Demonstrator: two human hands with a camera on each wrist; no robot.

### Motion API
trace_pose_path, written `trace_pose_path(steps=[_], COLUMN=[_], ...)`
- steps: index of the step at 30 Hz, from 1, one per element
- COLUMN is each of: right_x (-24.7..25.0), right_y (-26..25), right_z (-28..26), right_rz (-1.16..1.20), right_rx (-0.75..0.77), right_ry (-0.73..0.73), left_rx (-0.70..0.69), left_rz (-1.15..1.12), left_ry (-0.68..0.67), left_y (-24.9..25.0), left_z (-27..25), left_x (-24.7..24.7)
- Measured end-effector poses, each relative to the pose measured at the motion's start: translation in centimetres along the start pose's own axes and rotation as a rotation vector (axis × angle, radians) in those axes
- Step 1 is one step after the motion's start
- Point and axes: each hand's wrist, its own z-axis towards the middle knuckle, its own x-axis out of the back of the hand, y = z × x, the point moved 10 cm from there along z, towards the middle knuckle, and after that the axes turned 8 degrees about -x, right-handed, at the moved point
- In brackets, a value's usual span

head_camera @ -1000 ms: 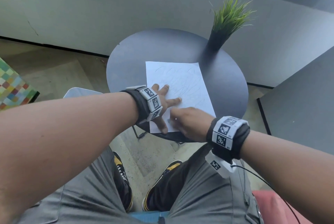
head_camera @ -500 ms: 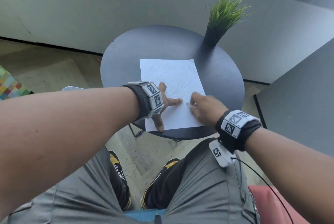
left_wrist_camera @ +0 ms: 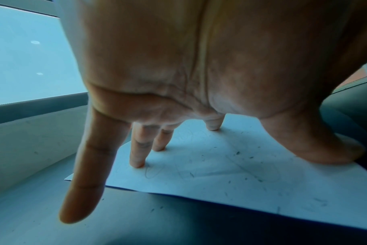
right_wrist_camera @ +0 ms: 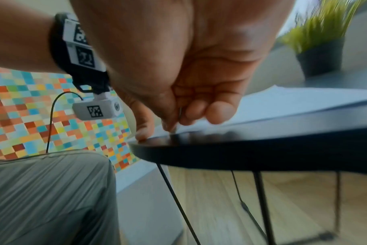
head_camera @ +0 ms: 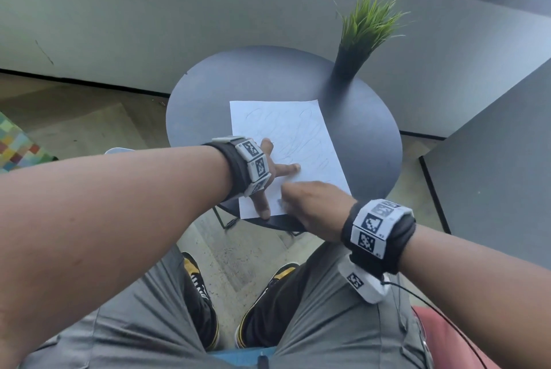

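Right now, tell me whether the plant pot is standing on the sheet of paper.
No, the plant pot stands on the bare table, beyond the far right corner of the paper and apart from it.

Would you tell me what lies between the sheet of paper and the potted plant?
Only bare dark tabletop lies between the paper and the potted plant, seen in the head view.

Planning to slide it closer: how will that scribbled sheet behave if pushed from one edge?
The sheet of paper lies thin and flat, so probably floppy and apt to buckle. The round table looks smooth; it likely slides easily, hence the left hand pressing it with spread fingers.
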Motion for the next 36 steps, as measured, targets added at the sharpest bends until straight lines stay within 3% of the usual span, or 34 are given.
trace_pose_path(steps=[2, 5, 7, 9, 11, 15, 17, 23, 27, 28, 32, 34, 36], right_x=[0.6, 3.5, 2.9, 0.7, 0.4, 2.8, 2.5, 2.8, 0.6, 0.7, 3.4, 2.7, 0.8], right_y=[2.0, 7.4, 5.5, 1.4, 1.5, 9.2, 10.0, 8.1, 2.3, 2.7, 8.5, 6.5, 3.0], right_z=[0.3, 1.0, 0.3, -0.9, -1.2, 0.5, 0.7, 0.5, -1.0, -0.9, 0.3, 0.0, -0.8], right_rz=[-0.019, -0.029, -0.061, -0.048, -0.028, 0.046, 0.082, 0.024, -0.054, -0.047, 0.004, -0.011, -0.001], right_rx=[-0.062, -0.287, -0.207, -0.003, 0.023, -0.312, -0.360, -0.317, -0.008, -0.011, -0.315, -0.232, -0.056], right_ry=[-0.016, 0.119, 0.122, 0.027, -0.026, 0.073, 0.081, 0.140, 0.047, 0.029, 0.101, 0.091, 0.007], left_rx=[-0.001, 0.000, 0.007, 0.010, 0.008, 0.016, 0.024, -0.002, -0.006, -0.010, -0.009, -0.015, -0.017], left_rz=[-0.005, -0.012, -0.012, -0.012, -0.012, -0.037, -0.091, -0.101, -0.078, -0.081, -0.068, -0.064, -0.058], left_ry=[0.000, 0.003, 0.002, 0.000, -0.004, -0.006, 0.008, 0.139, 0.140, 0.105, 0.033, 0.020, 0.011], left_y=[0.0, -0.1, -0.1, -0.1, 0.0, 0.1, 0.2, 1.7, 1.8, 1.9, 2.0, 2.0, 1.9], left_z=[0.0, 0.0, 0.0, 0.0, 0.0, -0.4, -0.7, -0.5, 0.0, 0.2, 0.6, 0.9, 1.1], left_x=[0.0, 0.1, 0.0, -0.2, -0.1, 0.2, 0.4, 1.7, 1.7, 1.5, 1.4, 1.4, 1.3])
